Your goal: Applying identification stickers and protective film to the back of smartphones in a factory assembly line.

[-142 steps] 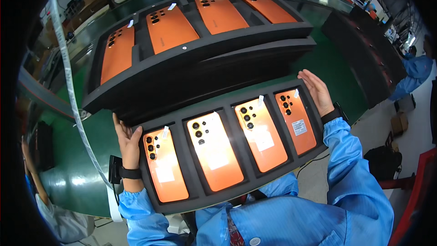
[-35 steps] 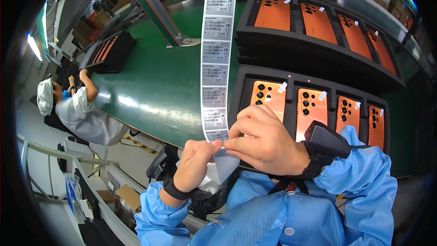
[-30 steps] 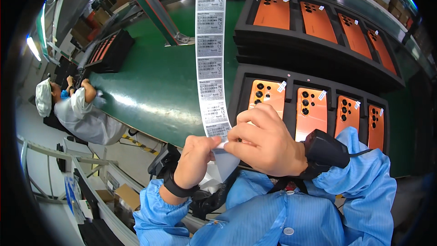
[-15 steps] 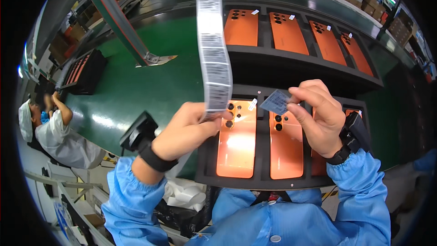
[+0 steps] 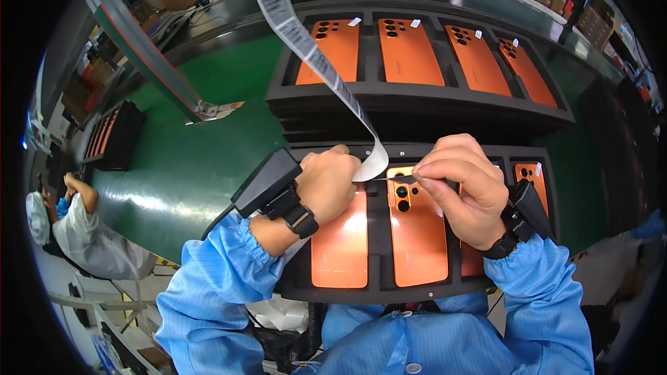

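A long strip of printed labels (image 5: 306, 45) hangs from the top of the view and curls, its white backing showing, beside the fingers of my left hand (image 5: 326, 184). That hand is closed on the strip, knuckles up, over the top of an orange phone (image 5: 339, 250); its fingertips are mostly hidden. My right hand (image 5: 464, 191) pinches a small label (image 5: 394, 178), seen almost edge-on as a thin line. Below it lies another orange phone (image 5: 420, 246), back up, camera lenses showing. Both phones sit in slots of a black foam tray (image 5: 379, 264).
Behind stands a stack of black trays (image 5: 417, 114); its top one holds several orange phones (image 5: 410, 55) with small white tags. Across the green table, a metal post (image 5: 146, 55) rises at left. A co-worker in white (image 5: 101, 236) sits far left near another tray stack (image 5: 114, 135).
My left hand has turned over and the strip now slants and curls beside it. The label in my right hand has tipped from face-on to edge-on. The view has shifted slightly.
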The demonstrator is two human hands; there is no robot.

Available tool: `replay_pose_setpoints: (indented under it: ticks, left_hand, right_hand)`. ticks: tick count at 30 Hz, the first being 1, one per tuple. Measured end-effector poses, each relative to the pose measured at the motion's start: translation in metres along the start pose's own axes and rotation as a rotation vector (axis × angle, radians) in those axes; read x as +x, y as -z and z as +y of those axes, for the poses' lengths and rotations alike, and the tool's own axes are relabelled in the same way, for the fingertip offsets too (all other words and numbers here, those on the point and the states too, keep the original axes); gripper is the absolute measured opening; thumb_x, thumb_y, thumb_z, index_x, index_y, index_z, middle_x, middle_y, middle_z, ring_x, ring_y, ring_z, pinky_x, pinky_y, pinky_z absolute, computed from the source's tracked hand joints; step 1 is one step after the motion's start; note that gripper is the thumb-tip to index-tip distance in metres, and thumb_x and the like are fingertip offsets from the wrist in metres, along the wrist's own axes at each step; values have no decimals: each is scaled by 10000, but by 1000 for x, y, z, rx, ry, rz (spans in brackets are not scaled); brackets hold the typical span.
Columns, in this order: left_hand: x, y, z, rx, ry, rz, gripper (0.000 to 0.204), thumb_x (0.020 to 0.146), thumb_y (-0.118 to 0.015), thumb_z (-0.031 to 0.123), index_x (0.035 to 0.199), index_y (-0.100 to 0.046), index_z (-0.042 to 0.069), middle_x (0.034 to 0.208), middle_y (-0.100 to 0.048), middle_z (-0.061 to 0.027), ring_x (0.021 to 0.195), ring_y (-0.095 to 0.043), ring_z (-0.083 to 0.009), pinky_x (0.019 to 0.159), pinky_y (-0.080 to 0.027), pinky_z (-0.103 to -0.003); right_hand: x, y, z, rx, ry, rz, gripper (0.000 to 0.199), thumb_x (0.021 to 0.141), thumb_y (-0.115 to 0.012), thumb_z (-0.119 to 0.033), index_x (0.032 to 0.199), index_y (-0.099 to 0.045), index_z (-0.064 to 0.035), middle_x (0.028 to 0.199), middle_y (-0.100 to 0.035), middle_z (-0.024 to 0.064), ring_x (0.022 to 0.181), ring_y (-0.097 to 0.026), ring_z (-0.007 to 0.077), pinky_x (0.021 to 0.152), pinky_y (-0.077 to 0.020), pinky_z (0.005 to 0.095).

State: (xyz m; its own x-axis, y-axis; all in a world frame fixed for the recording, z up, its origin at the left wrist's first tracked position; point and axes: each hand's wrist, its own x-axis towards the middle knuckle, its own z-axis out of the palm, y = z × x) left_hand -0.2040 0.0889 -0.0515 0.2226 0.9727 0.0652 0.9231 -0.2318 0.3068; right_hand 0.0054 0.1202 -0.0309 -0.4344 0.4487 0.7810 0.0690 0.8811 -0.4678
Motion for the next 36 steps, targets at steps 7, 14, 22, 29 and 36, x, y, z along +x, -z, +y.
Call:
replay_pose_setpoints:
  ticks: [7, 14, 22, 29, 36]
  left_hand:
    - [3, -12, -5, -254, 62, 169, 148, 642, -687, 12, 788, -660, 17, 765, -594, -145, 711, -587, -311, 629, -452, -379]
    - [-50, 12, -10, -705, 149, 20, 74, 731, -674, 59, 769, -641, 5, 715, -586, -95, 660, -577, -196, 630, -454, -324]
    - [-195, 51, 31, -808, 229, -105, 146, 661, -779, 82, 749, -667, 49, 708, -596, -34, 683, -592, -155, 627, -474, -288]
    - [-213, 48, 36, -958, 91, 13, 156, 583, -785, 25, 689, -673, 4, 633, -562, -80, 527, -528, -181, 483, -396, -288]
    - [-210, 48, 36, -902, 38, 19, 167, 608, -800, 73, 706, -680, 15, 638, -556, -69, 535, -526, -178, 486, -387, -284]
  right_hand:
    - [0, 0, -3, 5, 22, -22, 167, 677, -705, -23, 826, -630, -32, 808, -637, 60, 776, -564, 241, 696, -439, 330]
    - [2, -2, 1, 307, -154, 154, 106, 757, -669, -20, 856, -631, -12, 837, -633, 64, 799, -581, 207, 714, -468, 305]
    - [-5, -46, -3, 446, -522, -479, 131, 806, -588, -89, 846, -613, 33, 707, -612, 123, 629, -592, 183, 581, -449, 282]
    - [-18, -81, 1, 373, -523, -633, 157, 787, -552, -119, 786, -617, 25, 703, -625, 157, 644, -615, 274, 607, -473, 338]
    - [-19, -82, -8, 328, -509, -690, 156, 794, -587, -130, 778, -611, 24, 681, -612, 155, 626, -606, 281, 593, -467, 347]
